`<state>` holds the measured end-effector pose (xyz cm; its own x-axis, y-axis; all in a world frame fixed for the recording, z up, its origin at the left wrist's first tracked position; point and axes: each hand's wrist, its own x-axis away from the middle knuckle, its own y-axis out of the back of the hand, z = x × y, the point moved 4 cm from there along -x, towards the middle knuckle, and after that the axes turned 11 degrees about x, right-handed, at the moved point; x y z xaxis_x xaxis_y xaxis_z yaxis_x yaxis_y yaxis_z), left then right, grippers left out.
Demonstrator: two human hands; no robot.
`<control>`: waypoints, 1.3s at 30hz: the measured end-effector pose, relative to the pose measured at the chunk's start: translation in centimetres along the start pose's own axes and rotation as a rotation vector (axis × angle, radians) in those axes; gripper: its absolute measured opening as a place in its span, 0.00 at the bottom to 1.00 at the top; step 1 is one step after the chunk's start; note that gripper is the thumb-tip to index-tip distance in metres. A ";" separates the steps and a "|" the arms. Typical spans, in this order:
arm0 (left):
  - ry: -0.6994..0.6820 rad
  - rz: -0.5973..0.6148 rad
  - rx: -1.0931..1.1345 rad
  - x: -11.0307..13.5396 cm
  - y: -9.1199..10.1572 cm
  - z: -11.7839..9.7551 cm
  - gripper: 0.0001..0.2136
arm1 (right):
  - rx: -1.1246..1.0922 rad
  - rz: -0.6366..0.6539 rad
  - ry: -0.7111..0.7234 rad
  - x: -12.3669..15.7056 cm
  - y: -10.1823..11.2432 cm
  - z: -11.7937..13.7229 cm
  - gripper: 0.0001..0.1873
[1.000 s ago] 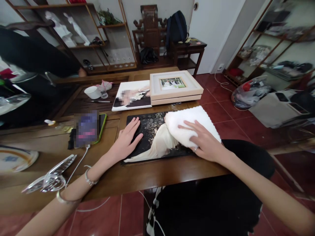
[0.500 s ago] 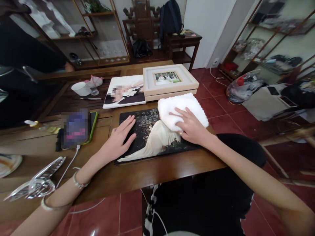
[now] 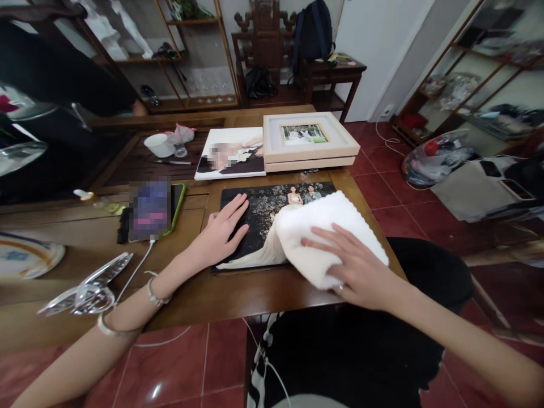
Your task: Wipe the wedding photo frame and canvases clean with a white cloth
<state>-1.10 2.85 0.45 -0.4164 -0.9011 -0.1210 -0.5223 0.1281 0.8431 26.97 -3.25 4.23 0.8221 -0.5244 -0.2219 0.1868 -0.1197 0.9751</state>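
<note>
Lower in the frame than before, the cloth (image 3: 317, 216) uncovers the photo's (image 3: 260, 224) upper right. The right hand's (image 3: 359, 266) fingers spread over it; the left hand's (image 3: 221, 233) lie nearly together, thumb apart.

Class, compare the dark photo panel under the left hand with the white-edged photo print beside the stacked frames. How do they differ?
The dark photo panel is mostly black behind a pale gown; the white-edged photo print has a pale upper part.
The left hand touches the panel; neither hand touches the print.
A white cloth partly covers the panel, but not the print.
Both bear pictures and lie face up.
</note>
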 end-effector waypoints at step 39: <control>-0.024 -0.013 0.000 0.1 -0.2 0.2 0.26 | 0.000 -0.079 0.000 0.9 -0.1 0.2 0.09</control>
<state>-1.17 2.80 0.22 -0.4269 -0.8926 -0.1446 -0.5276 0.1160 0.8415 27.56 -3.87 3.89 0.8048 -0.5131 -0.2983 0.2516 -0.1604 0.9545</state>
